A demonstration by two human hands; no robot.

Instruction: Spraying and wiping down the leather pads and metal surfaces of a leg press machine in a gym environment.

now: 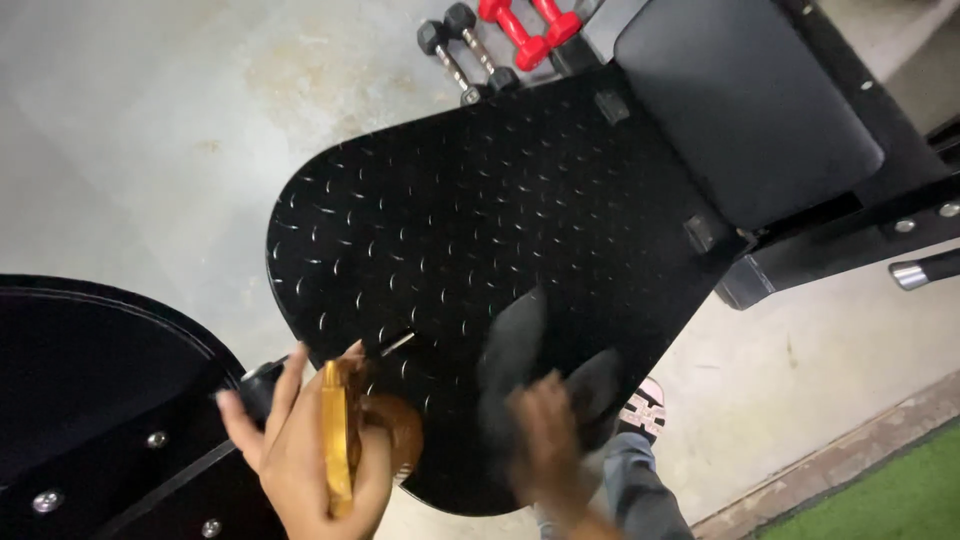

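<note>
Nearest the camera, the left hand (300, 450) has its fingers (285, 385) wrapped around a gold-coloured spray bottle (340, 440), held at the near edge of the black diamond-pattern footplate (480, 230). Just beside it, the right hand (545, 440), blurred, grasps a dark cloth (520, 350) lying on the footplate. Farther off, a black padded seat (740, 110) adjoins the footplate, with black dumbbells (460, 45) and red dumbbells (530, 25) on the concrete floor (130, 130).
</note>
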